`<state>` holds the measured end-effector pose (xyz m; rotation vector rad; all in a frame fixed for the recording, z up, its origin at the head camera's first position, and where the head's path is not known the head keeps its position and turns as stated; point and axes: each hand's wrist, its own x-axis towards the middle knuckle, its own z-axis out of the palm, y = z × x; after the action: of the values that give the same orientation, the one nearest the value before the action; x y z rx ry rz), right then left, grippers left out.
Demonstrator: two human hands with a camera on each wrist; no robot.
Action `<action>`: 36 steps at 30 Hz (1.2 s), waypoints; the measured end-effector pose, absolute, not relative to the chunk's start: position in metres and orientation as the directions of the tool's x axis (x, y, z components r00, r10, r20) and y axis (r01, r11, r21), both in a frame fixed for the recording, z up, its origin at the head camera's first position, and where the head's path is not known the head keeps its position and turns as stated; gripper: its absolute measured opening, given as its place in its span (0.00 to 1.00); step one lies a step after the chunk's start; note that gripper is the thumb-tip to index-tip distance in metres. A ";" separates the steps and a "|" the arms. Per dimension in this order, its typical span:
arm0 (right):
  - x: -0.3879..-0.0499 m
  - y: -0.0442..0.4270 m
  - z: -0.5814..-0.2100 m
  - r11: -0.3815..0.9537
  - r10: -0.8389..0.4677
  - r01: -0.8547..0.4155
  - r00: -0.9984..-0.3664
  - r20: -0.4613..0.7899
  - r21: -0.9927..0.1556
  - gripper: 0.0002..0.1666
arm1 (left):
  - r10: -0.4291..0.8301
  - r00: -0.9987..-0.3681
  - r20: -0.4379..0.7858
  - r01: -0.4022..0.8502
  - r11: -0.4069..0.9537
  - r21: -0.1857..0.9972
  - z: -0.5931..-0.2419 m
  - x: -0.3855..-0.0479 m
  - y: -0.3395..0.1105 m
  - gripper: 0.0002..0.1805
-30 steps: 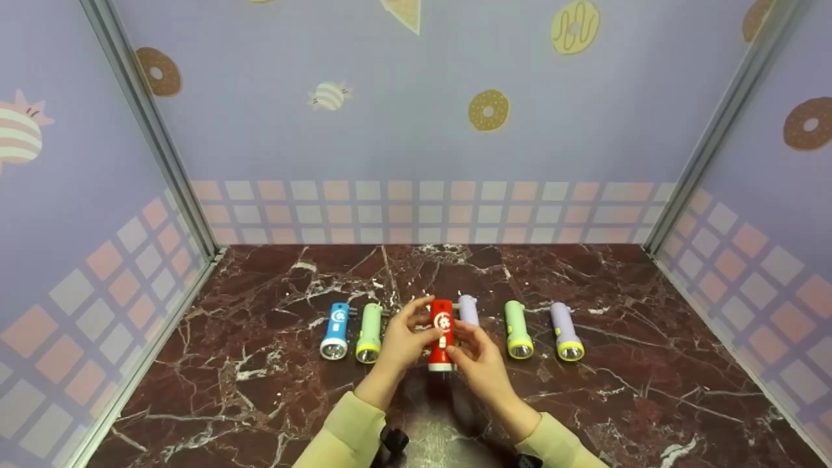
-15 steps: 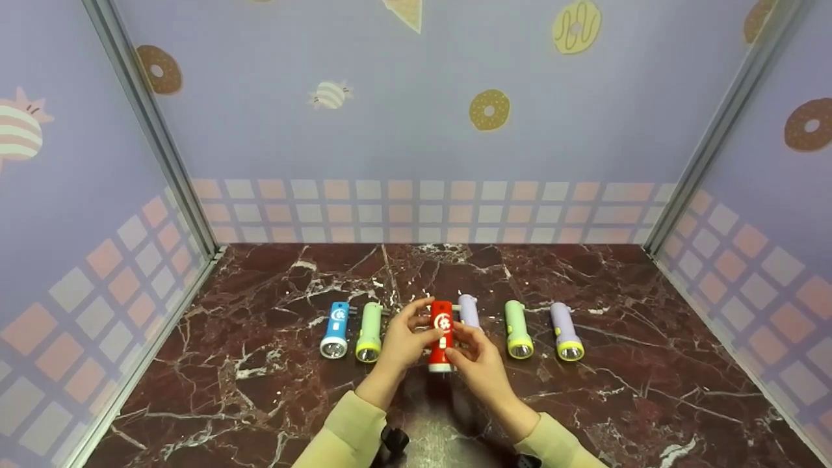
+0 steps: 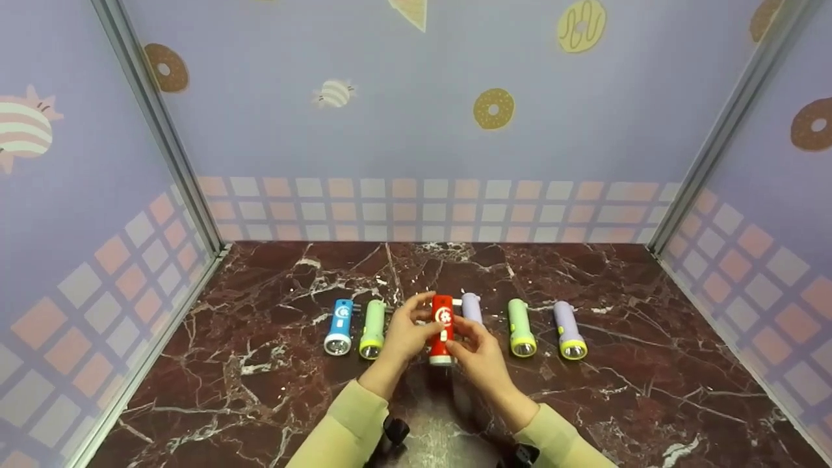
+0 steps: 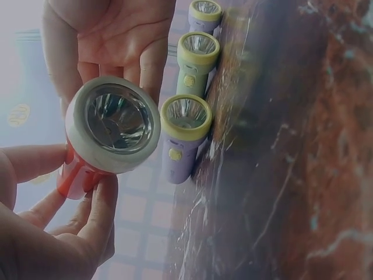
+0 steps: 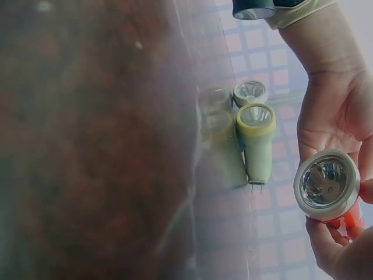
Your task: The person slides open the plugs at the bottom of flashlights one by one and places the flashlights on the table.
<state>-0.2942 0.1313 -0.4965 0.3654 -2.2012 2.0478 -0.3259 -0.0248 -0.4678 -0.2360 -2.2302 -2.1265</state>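
Note:
Both hands hold a red flashlight (image 3: 441, 329) with a white rim, its lens end toward the person. My left hand (image 3: 408, 333) grips it from the left, thumb on its front near the switch. From the right, my right hand (image 3: 482, 354) pinches its lower part between thumb and fingers. In the left wrist view the clear lens (image 4: 119, 121) faces the camera, with fingers of both hands around the red body. A purple flashlight (image 3: 472, 308) lies just behind the right hand, partly hidden by it.
On the marble tabletop (image 3: 260, 403), a blue flashlight (image 3: 341, 320) and a green one (image 3: 374, 323) lie to the left. Another green flashlight (image 3: 519, 320) and a purple one (image 3: 566, 322) lie to the right. Patterned walls (image 3: 390, 130) enclose the back and sides.
The head view has shifted slightly. Both hands keep hold of the red flashlight, and the right thumb has moved slightly on its lower body. The other flashlights have not moved.

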 end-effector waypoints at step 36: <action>-0.329 0.105 -0.484 0.108 -0.114 -0.150 -0.984 0.138 -0.983 0.30 | 0.060 -0.998 -0.028 -0.021 0.110 0.994 -0.454 -0.359 -0.048 0.35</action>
<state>-0.3288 0.1055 -0.4836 0.2761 -2.3173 2.0617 -0.3587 -0.0481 -0.4545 -0.0414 -2.3847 -2.1367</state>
